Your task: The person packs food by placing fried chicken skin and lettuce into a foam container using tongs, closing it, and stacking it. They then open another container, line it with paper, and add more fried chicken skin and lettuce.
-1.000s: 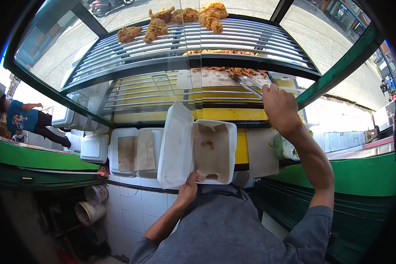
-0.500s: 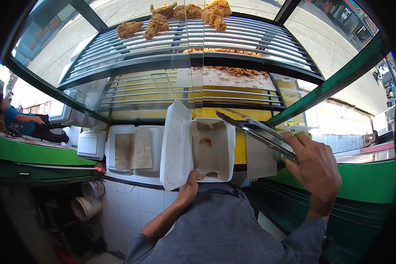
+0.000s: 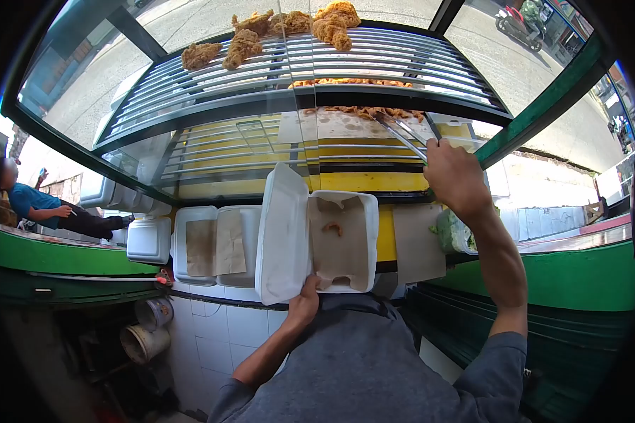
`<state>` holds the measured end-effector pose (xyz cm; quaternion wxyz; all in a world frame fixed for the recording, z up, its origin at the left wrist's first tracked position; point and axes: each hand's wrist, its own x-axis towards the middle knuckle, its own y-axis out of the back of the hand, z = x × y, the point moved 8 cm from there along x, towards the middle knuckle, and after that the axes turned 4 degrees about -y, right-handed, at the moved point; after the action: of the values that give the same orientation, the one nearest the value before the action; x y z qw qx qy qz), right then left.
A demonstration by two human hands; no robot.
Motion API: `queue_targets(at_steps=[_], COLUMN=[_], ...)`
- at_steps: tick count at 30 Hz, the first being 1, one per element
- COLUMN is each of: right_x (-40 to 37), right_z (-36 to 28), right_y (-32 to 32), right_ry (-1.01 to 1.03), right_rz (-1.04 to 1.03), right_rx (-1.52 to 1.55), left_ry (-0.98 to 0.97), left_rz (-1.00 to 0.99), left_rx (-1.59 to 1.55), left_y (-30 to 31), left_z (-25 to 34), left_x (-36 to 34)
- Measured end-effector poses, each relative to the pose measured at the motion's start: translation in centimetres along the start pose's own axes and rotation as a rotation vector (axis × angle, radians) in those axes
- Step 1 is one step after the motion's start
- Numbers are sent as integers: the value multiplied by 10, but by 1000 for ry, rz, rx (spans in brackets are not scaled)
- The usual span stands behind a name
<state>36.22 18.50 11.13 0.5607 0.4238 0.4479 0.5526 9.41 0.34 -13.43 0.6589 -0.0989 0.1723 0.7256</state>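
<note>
My left hand [image 3: 305, 302] grips the near edge of a white foam takeout box [image 3: 283, 240], at the hinge between its raised lid and base. Brown paper [image 3: 342, 257] lines the base, and one small fried piece [image 3: 332, 227] lies on it. My right hand [image 3: 457, 175] is closed around metal tongs [image 3: 404, 135] and reaches into the glass case. The tongs' tips meet a row of small fried pieces [image 3: 356, 111] on the lower shelf's pale sheet. Larger fried chicken pieces [image 3: 243, 48] sit on the upper rack [image 3: 212, 84].
Left of the box lies another open foam box [image 3: 250, 243] with brown paper, beside a closed one [image 3: 149, 240]. Brown paper [image 3: 420, 243] and a container of greens [image 3: 453, 231] are at right. A green post [image 3: 543, 113] flanks the case. A person [image 3: 39, 201] is at far left.
My right hand has moved forward and up, carrying the tongs from above the counter to the fried pieces on the lower shelf. My left hand stays on the box.
</note>
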Motion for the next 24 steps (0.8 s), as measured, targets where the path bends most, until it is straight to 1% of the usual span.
queue_targets(at_steps=[3,6,7,9,11,13,14,15,17,18,21,23,24], right_x=[-31,-71,-76,-76,-73,-46,-29,-14,6,10,-5,-28,-42], right_z=[6,11,12,11,8,3,2,1,-3,-4,0,4,6], right_y=[23,53,55,56,53,34,19,5,-17,-18,-6,17,29], right_ry=[-5,-3,0,-28,-43,-24,-7,14,23,32,50,-9,-3], right_rz=[-31,-126,-161,-153,-134,-99,-40,21,36,43,32,-71,-71], right_rx=[101,172,193,187,158,100,83,64,-15,-57,5,62,105], left_ry=[9,34,48,75,71,54,39,24,23,24,42,55,63], left_rz=[10,9,0,-34,-19,11,37,67,54,52,-55,-41,-35], left_rx=[40,-3,36,127,76,12,-28,-71,-25,-5,146,118,105], left_y=[1,0,-1,-1,-1,-2,-1,1,2,2,-3,-4,-5], left_z=[-13,-10,-1,17,-6,-25,-31,-32,-23,-18,-8,-13,-16], left_x=[3,1,-1,-7,-3,2,4,6,6,4,-1,-1,-1])
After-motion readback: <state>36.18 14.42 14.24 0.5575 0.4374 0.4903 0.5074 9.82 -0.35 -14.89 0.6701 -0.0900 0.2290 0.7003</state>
